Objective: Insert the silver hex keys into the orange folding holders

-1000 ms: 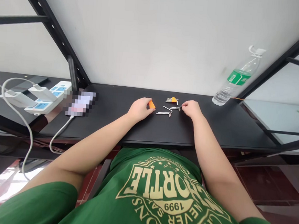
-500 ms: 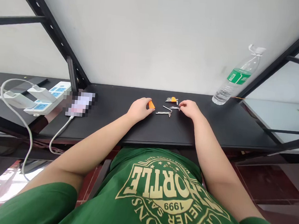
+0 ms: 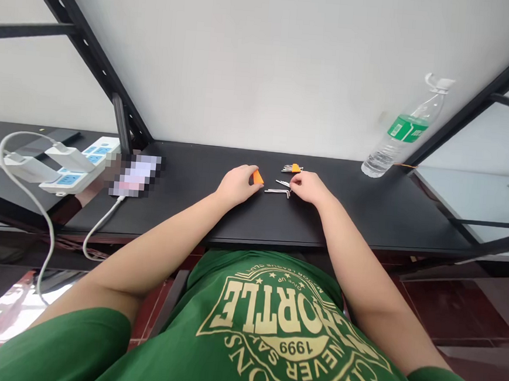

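- A black tabletop runs along a pale wall, the setting for some close handwork.
- A person in a green T-shirt sits square to it, both forearms stretched forward.
- Off to the left, a white power strip carries plugged-in chargers; well over to the right, a clear bottle with a green label stands near the wall.
- The right hand has slid leftward over the last second, and the upper metal keys have shifted with it; this appears to draw the loose pieces into a tighter group. Its fingertips cover the keys' right ends (whether they pinch or merely push, one cannot tell).
- The left hand, unmoved, grasps an orange piece between thumb and fingers, just left of the keys.
- A second orange holder lies behind them, near the right hand, with metal keys projecting from it.
- Smallest of all, the lower L-shaped keys rest between the two hands, apparently untouched.
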The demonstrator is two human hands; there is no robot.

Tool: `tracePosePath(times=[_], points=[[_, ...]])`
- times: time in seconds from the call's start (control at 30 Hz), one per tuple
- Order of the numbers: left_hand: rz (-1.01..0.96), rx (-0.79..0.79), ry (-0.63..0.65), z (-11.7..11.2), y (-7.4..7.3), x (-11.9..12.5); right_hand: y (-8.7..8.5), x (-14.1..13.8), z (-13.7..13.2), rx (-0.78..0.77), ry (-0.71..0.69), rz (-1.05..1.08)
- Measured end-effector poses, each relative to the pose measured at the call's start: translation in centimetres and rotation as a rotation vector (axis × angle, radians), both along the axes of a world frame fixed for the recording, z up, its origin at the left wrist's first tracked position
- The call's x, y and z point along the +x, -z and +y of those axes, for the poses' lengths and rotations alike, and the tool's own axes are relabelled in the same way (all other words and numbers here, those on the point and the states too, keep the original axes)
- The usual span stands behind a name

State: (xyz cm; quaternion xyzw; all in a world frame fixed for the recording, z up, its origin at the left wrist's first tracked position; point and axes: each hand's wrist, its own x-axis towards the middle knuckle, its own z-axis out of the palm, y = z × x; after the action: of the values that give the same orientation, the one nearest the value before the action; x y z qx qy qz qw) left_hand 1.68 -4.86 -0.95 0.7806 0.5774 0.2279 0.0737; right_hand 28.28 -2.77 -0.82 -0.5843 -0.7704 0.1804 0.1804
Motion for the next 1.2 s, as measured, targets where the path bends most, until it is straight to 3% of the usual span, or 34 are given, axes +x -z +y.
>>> tracePosePath(times=[0.23,0.53,0.67,0.87,1.2], points=[[0.000,0.015,0.004,0.1,0.2,0.0,0.2,-1.6,-0.5,0.087,-0.139,-0.045],[-0.061,0.031,0.042,0.3,0.5,-0.2,0.5,-1.3,-1.6,0.188,-0.262,0.057],[-0.105,0.026,0.027,0.3,0.6,-0.3,0.4,-2.1,-2.6,0.229,-0.337,-0.027],[-0.142,0.016,0.015,0.4,0.6,-0.4,-0.5,-3.2,-3.4,0.186,-0.324,-0.195],[-0.195,0.002,-0.004,0.4,0.6,-0.5,-0.4,-3.5,-3.2,0.182,-0.318,-0.206]])
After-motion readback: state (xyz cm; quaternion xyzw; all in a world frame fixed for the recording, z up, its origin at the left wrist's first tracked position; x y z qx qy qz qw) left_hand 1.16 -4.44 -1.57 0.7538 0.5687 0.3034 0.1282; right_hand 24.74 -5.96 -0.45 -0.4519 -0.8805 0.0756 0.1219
